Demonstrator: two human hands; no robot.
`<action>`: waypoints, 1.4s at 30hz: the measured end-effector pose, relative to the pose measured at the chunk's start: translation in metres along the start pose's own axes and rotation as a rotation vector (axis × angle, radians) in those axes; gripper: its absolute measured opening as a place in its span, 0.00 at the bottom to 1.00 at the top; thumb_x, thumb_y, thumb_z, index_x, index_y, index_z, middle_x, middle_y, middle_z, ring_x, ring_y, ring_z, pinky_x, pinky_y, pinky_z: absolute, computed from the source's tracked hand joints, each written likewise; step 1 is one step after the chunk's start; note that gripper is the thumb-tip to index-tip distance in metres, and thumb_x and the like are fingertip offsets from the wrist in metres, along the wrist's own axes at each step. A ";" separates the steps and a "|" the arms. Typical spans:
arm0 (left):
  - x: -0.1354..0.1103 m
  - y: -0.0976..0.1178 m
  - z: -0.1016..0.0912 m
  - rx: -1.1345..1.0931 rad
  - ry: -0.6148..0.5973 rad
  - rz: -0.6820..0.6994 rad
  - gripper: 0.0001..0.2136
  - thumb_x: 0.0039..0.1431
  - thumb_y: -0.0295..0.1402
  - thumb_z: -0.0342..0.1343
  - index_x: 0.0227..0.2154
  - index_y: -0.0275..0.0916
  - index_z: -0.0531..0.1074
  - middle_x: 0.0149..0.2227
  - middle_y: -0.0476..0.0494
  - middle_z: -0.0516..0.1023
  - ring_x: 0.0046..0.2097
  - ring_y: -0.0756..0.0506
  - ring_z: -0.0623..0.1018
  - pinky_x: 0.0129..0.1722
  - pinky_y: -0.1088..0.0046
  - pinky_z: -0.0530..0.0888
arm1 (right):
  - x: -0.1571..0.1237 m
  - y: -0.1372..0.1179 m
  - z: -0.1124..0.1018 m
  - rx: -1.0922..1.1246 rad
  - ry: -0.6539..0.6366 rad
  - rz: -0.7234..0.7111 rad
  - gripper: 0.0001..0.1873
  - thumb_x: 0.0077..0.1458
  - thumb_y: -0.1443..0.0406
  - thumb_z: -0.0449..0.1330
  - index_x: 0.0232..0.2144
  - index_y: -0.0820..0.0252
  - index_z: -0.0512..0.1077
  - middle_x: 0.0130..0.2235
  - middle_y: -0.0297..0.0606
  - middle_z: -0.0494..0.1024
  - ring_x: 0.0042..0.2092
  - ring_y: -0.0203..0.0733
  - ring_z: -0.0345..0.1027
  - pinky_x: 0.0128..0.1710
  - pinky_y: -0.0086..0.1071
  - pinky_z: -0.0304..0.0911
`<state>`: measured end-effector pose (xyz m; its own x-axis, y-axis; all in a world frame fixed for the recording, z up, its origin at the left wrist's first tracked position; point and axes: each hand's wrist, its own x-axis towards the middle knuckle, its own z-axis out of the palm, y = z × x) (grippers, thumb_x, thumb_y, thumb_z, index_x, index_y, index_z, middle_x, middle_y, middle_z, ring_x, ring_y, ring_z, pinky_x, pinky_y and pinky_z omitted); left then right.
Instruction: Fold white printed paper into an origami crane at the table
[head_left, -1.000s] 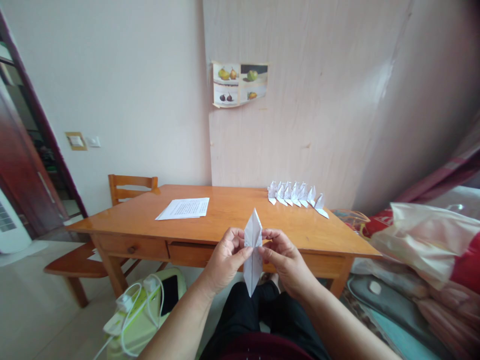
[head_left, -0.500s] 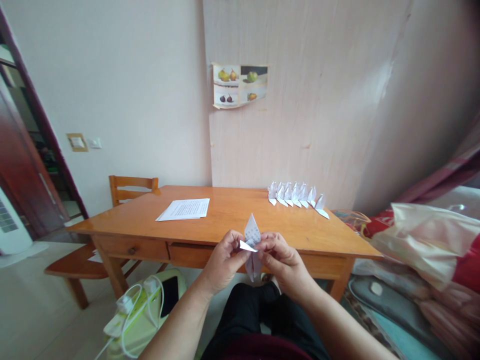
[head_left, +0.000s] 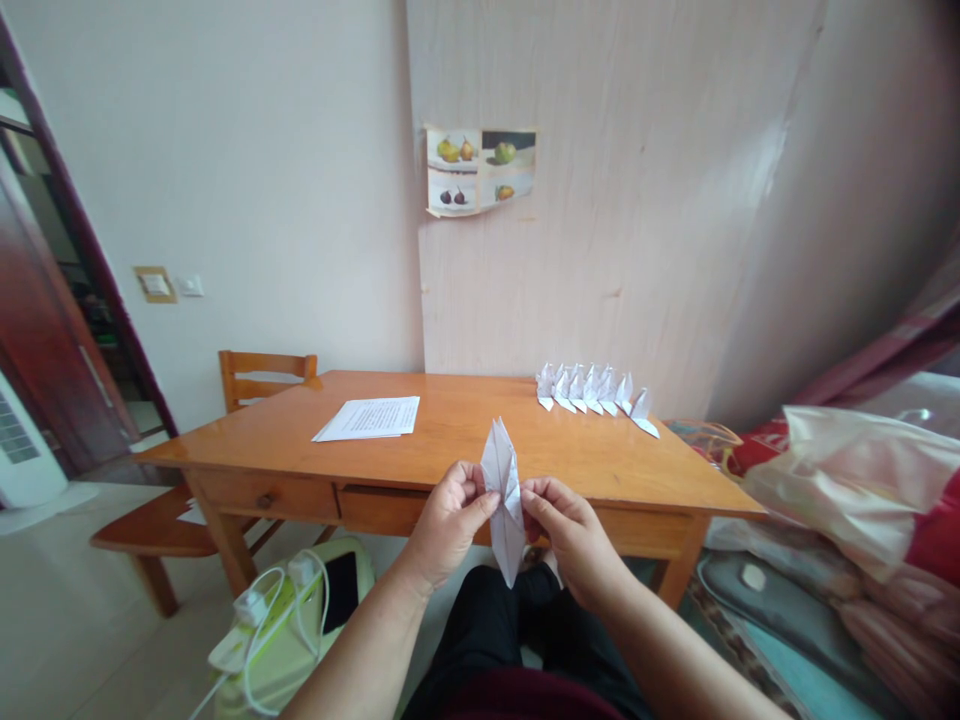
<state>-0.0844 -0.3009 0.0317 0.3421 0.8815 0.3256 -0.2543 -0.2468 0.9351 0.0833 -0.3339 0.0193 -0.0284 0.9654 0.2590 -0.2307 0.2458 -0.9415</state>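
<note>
A white folded paper piece (head_left: 505, 490), long and pointed at both ends, stands upright between my hands in front of the table's near edge. My left hand (head_left: 448, 520) pinches its left side with thumb and fingers. My right hand (head_left: 568, 525) pinches its right side. A row of several finished white folded paper figures (head_left: 596, 390) stands on the far right of the wooden table (head_left: 465, 440). A printed sheet of paper (head_left: 370, 417) lies flat on the table to the left.
A wooden chair (head_left: 255, 375) stands at the table's left. A green device with white cables (head_left: 289, 620) sits on the floor at lower left. Plastic bags and bedding (head_left: 847, 500) pile up at right. A fruit picture (head_left: 480, 168) hangs on the wall.
The paper piece was folded down short half a second ago; now it stands stretched out long again, tilted slightly left. Both hands stayed in the same spot.
</note>
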 end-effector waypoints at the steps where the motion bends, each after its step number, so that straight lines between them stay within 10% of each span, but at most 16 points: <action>1: 0.000 -0.001 0.000 0.013 0.008 0.004 0.10 0.59 0.34 0.61 0.38 0.39 0.65 0.35 0.47 0.76 0.39 0.47 0.75 0.43 0.70 0.69 | 0.000 0.000 0.001 0.000 0.002 -0.006 0.16 0.57 0.51 0.63 0.33 0.58 0.72 0.27 0.31 0.69 0.28 0.35 0.60 0.30 0.30 0.57; 42: 0.002 -0.020 0.014 0.347 0.220 0.167 0.08 0.57 0.32 0.58 0.33 0.41 0.63 0.27 0.53 0.69 0.29 0.50 0.70 0.30 0.77 0.67 | 0.002 0.012 0.008 -0.634 0.275 -0.321 0.07 0.58 0.60 0.59 0.32 0.56 0.67 0.27 0.32 0.71 0.28 0.38 0.64 0.28 0.31 0.60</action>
<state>-0.0660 -0.2997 0.0162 0.1114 0.8733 0.4742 0.0417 -0.4808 0.8758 0.0727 -0.3293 0.0105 0.2087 0.8042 0.5564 0.4181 0.4410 -0.7942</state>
